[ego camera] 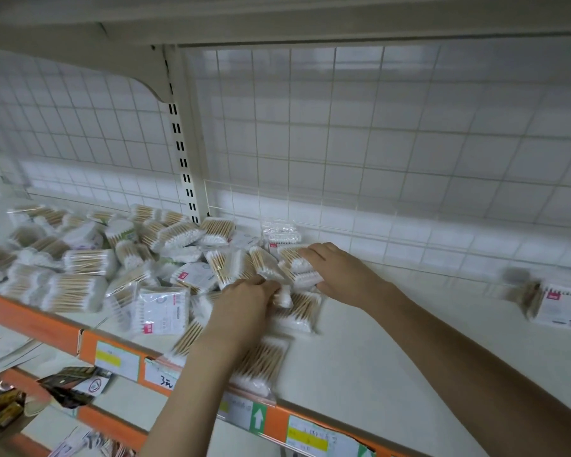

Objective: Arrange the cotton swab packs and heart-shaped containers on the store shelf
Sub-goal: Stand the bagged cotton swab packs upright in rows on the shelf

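Observation:
A loose heap of cotton swab packs [89, 262], clear bags of wooden-stick swabs with white tips, covers the left half of the white shelf [393, 324]. My left hand [244, 305] is at the heap's right edge, fingers curled round the white end of a pack [282, 296]. My right hand [337, 272] lies flat over a small stack of packs [297, 258] just behind, fingers straight and pressing on them. A separate blurred bunch of packs [548, 305] lies at the far right of the shelf. No heart-shaped container is in view.
A white wire-grid back panel [376, 143] closes the shelf behind, with a slotted upright post [182, 153]. Orange price rail [119, 354] with labels runs along the front edge. A lower shelf holds dark snack packets [70, 387].

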Tool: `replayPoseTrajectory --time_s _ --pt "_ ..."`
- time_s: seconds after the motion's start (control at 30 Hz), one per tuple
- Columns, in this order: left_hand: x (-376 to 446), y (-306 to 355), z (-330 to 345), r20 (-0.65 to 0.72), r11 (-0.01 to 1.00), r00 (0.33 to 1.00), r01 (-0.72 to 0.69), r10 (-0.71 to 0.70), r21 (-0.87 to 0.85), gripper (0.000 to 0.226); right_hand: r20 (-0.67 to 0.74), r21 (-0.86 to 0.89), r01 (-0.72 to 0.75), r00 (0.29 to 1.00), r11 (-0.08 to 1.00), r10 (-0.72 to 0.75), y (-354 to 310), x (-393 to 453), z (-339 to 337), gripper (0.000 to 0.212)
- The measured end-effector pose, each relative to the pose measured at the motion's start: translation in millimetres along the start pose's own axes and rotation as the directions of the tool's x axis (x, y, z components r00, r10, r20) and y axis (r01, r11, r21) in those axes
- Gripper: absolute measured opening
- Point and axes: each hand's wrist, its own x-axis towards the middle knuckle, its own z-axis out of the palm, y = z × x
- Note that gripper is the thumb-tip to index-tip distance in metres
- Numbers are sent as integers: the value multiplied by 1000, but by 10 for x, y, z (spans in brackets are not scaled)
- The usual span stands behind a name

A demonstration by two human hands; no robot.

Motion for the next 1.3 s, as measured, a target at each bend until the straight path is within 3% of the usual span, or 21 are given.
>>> replayPoseTrajectory --time_s 0.07,0.17,0.33,0.63,0.77,0.93,1.03,1.17,1.3 --pt "16 -73 -62 -59 985 997 -55 46 -164 40 5 52 -31 1000 998 31 44 -68 -46 64" --pt "79 -127 -92 -99 951 993 -91 64 -296 62 -63 64 -96 993 993 100 88 -188 -93 59" --pt "161 -23 -140 -69 848 996 -77 48 -525 31 -127 125 -235 960 964 250 111 -468 -148 54" --pt "159 11 -51 -124 718 992 -62 -34 -694 5 -107 279 -367 906 887 409 67 -826 -75 54" --pt "157 -7 -15 -127 669 986 -25 -104 -743 25 -99 305 -399 890 865 446 5 -916 -4 55" --pt "175 -32 -30 -175 639 956 16 -234 -769 24 -120 316 -414 875 854 469 -33 -951 -15 57" --pt "191 -47 -90 -193 726 965 -5 -177 -688 15 -123 318 -415 873 852 471 -57 -976 -14 56" --pt "229 31 -65 -279 935 960 -74 -28 -346 38 -116 316 -412 877 854 466 -102 -987 3 57" --pt "266 175 56 -120 986 979 -164 165 20 47 -108 310 -417 878 854 467 -118 -977 6 56"
